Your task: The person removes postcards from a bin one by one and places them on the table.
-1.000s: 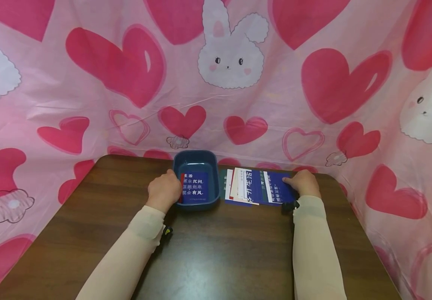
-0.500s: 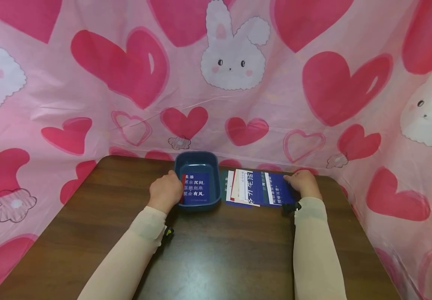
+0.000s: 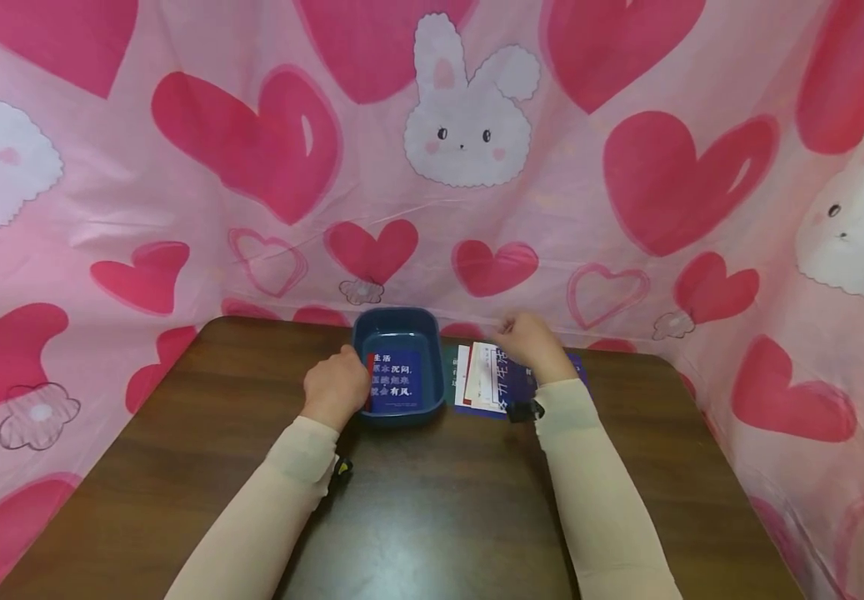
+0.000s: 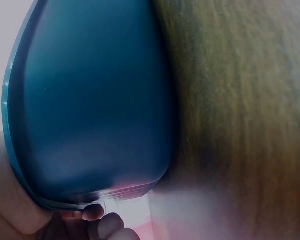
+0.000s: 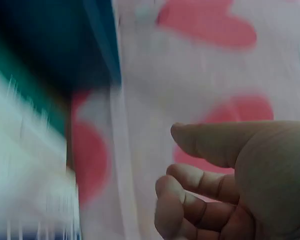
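Observation:
My left hand (image 3: 337,386) grips the left rim of a dark blue plastic basin (image 3: 399,336). In the left wrist view its thumb lies over the rim and its curled fingers (image 4: 111,225) sit at the outer wall. A blue card (image 3: 402,385) with white Chinese writing and a red edge lies in the basin. To the right, a row of overlapping printed cards (image 3: 482,375), green, white, red and blue, is spread on the table. Over this row hangs my right hand (image 3: 539,346), partly hiding the blue cards. Between its thumb and loosely bent fingers (image 5: 200,180) there is nothing.
The brown wooden table (image 3: 432,508) ends at the back against a pink cloth (image 3: 372,200) with hearts and rabbits. Basin and cards stand close to that back edge. Cloth also hangs on both sides.
My right hand has left the right end of the card row and moved left and slightly up over the cards. The left hand keeps its grip on the basin.

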Action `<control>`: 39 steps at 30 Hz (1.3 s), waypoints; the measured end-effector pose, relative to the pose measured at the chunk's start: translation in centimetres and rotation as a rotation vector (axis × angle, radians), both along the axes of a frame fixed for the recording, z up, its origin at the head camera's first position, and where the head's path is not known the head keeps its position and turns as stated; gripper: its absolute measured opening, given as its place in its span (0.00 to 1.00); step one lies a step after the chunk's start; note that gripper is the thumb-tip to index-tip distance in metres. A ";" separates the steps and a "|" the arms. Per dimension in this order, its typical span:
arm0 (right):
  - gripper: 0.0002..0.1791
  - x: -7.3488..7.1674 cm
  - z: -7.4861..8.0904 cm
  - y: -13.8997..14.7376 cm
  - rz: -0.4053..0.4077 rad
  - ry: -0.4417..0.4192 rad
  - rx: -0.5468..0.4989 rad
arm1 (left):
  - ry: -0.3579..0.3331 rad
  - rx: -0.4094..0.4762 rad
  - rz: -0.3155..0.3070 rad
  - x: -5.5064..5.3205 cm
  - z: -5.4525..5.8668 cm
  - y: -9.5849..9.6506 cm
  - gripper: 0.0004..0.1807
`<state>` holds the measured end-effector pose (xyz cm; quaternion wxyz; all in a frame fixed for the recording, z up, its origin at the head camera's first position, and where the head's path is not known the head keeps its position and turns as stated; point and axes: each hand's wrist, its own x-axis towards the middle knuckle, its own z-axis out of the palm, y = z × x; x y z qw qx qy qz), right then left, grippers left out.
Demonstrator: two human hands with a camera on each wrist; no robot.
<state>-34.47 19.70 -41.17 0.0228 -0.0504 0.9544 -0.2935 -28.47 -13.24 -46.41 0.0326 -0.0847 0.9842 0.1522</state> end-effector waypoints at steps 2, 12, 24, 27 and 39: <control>0.20 0.1 1.0 -2.6 0.075 -0.015 -0.015 | 0.003 0.000 0.003 0.0 -0.1 -0.1 0.28; 0.32 -1.5 3.6 -13.9 0.278 -0.273 -0.057 | -0.012 0.022 -0.006 0.0 -0.1 -0.7 0.31; 0.35 -4.2 0.4 -18.2 0.165 -0.326 0.221 | 0.052 0.005 -0.006 0.0 -0.3 -0.1 0.27; 0.50 -5.0 -0.2 -18.6 0.157 -0.429 0.247 | 0.048 0.007 -0.011 0.0 -0.4 0.0 0.26; 0.22 -8.8 -6.1 -19.4 0.293 -0.347 0.464 | 0.063 0.009 -0.013 0.1 -0.2 -0.2 0.25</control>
